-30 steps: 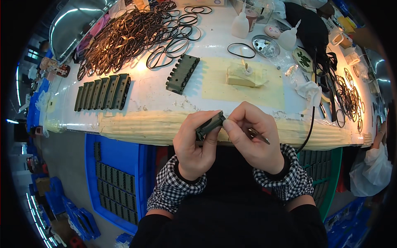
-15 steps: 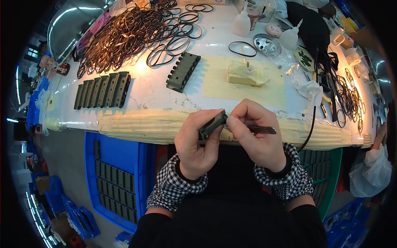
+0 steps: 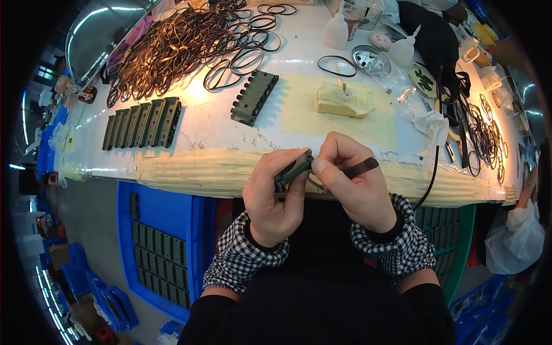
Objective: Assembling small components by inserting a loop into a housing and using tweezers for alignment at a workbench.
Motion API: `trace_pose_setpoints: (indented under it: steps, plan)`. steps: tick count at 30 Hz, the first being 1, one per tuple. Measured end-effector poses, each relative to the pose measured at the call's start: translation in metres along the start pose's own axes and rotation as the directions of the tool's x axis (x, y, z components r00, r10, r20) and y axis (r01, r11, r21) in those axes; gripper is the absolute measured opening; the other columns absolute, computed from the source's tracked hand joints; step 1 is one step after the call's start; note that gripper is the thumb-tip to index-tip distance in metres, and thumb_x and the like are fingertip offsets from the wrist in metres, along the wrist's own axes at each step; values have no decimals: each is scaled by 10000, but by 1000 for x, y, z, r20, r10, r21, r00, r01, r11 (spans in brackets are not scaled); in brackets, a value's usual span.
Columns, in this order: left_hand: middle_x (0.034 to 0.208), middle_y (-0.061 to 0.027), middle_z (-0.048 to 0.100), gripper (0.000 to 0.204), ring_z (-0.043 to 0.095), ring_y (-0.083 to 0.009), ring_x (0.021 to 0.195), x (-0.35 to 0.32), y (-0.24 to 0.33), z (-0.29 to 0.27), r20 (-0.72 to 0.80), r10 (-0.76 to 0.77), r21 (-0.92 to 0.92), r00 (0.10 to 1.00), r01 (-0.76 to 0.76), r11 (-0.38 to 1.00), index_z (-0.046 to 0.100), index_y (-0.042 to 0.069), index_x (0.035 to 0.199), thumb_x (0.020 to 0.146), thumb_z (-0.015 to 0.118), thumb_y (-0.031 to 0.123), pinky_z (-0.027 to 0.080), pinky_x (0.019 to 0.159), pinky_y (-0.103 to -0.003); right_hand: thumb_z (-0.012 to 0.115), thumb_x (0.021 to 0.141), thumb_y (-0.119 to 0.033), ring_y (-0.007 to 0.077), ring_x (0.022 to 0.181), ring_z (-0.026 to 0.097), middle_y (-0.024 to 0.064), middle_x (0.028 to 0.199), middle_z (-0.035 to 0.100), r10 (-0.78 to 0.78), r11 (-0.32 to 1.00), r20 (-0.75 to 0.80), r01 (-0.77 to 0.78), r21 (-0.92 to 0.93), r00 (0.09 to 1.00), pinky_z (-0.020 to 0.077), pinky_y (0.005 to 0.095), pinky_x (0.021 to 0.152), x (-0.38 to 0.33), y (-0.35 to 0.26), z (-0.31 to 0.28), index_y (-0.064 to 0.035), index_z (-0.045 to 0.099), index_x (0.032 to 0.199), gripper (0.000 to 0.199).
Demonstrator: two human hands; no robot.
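My left hand [image 3: 273, 198] is closed round a dark green, block-like part [image 3: 294, 170], holding it tilted just in front of the table's padded edge. Close against the part's upper right end, my right hand [image 3: 357, 187] pinches with thumb and forefinger. A dark, flat, narrow tool [image 3: 363, 167] lies in the right hand and sticks out to the right. Its working end is hidden by the fingers. Between the hands shows a thin curved strip [image 3: 314, 183], partly covered. On the table stand a row of similar green parts [image 3: 142, 124] and a separate group [image 3: 255, 98].
Dark rubber-like loops [image 3: 178, 49] are heaped at the back left. A yellow block [image 3: 340, 102] with a small peg, squeeze bottles [image 3: 336, 31] and a metal dish [image 3: 371, 61] stand farther back. Below the edge are a blue crate [image 3: 155, 214] and a green crate [image 3: 464, 247] of parts.
My right hand has shifted slightly up, and the tool's outer end has swung upward. The thin strip between the hands shows more. My left hand stays nearly in place with the green part.
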State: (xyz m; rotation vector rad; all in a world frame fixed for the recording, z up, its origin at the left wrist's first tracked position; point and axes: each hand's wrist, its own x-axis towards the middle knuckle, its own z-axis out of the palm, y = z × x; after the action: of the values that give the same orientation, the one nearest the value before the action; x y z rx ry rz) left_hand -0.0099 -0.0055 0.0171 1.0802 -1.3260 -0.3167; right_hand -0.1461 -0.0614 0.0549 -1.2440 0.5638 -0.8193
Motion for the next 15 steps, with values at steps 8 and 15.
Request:
trace_pose_setpoints:
  steps: [8, 15]
  plan:
    - [922, -126, 617, 237, 598, -181, 818, 5, 3, -3, 35, -2, -116, 999, 6, 993, 549, -55, 1079, 853, 604, -11, 481, 754, -276, 601, 892, -101, -3, 585, 339, -76, 662, 437, -44, 997, 25, 45, -68, 999, 278, 185, 505, 2, 4, -3, -63, 480, 752, 189]
    - [910, -92, 586, 178, 554, -127, 825, 9, 6, -13, 16, -288, -411, 958, 269, 871, 512, -37, 1025, 894, 534, 82, 451, 773, -254, 624, 880, -101, 46, 541, 477, 1, 625, 526, -39, 965, -11, 35, -260, 999, 370, 223, 474, 5, -2, 20, -38, 523, 761, 168]
